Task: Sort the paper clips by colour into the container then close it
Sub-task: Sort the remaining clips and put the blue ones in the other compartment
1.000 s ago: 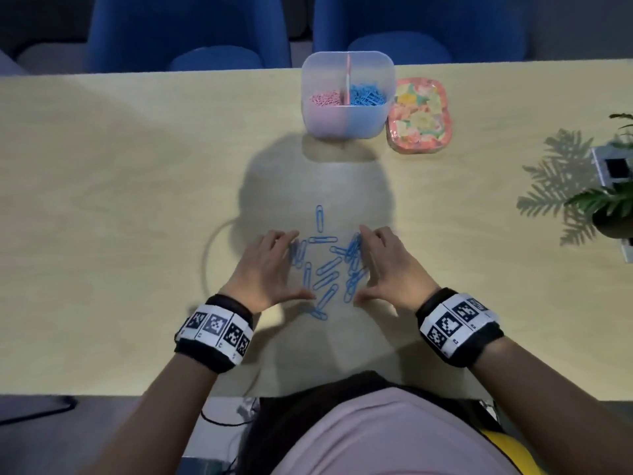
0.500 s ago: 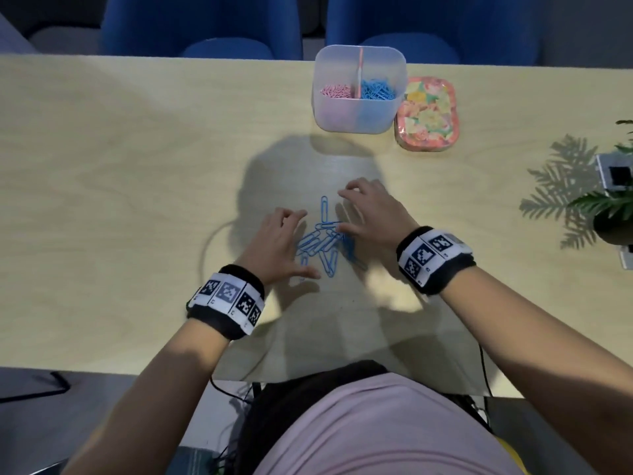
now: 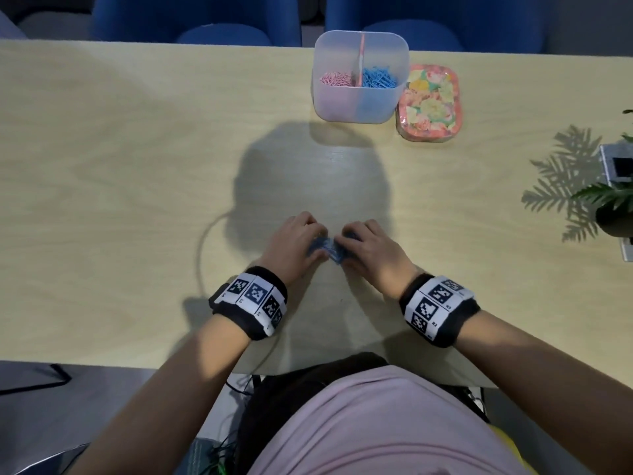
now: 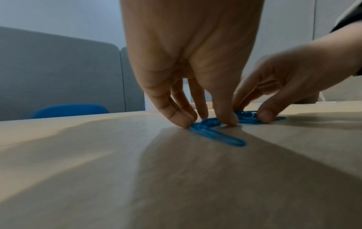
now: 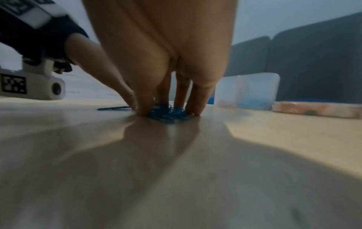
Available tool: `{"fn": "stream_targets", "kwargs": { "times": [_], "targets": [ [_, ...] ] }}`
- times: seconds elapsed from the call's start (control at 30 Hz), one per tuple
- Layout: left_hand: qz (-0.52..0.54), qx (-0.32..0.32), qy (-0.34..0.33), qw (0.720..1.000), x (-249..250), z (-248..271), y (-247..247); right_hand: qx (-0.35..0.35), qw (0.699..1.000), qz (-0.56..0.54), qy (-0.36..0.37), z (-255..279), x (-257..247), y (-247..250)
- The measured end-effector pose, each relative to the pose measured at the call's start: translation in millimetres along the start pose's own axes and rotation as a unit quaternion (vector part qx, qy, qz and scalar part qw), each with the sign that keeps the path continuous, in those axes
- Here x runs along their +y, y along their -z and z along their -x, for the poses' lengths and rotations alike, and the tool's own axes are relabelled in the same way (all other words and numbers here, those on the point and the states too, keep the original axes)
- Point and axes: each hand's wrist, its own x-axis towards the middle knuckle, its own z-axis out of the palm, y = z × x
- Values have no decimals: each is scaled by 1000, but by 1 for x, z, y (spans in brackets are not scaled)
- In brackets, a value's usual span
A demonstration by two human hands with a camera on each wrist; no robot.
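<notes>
Several blue paper clips lie bunched on the wooden table in front of me. My left hand pinches the bunch from the left, thumb and fingertips down on the table. One clip sticks out of the bunch towards the camera. My right hand curls round the same bunch from the right. At the far edge stands the translucent container, open, with pink clips in its left half and blue clips in its right. Its floral lid lies just to its right.
A potted plant stands at the right edge of the table beside a small white device. Blue chairs line the far side. A thin cable runs across the table to the left of my hands.
Both hands have drawn together and back towards me, sweeping the scattered blue clips into one tight bunch that their fingers now curl round.
</notes>
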Motion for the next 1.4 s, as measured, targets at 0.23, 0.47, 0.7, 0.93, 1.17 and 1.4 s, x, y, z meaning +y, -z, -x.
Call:
{"fn": "stream_targets", "kwargs": {
  "times": [0.23,0.47,0.7,0.93,1.17,1.4],
  "targets": [
    [-34,-20,-1,999,19,-22,-2,34,999,26,-34,-4,10,-3],
    [9,-62,36,997,19,-31,4,-68,983,-97,-137,-14,26,18],
    [-50,-121,11,991,25,-47,7,73,905,-335,-252,-69,80,96],
    [-43,-131,0,990,30,-57,4,161,886,-284,-330,-181,140,157],
    [-36,-153,-13,988,34,-76,12,68,911,-178,-365,-213,130,155],
    [85,14,-25,996,59,-143,79,223,886,-222,-339,-124,119,151]
  ]
}}
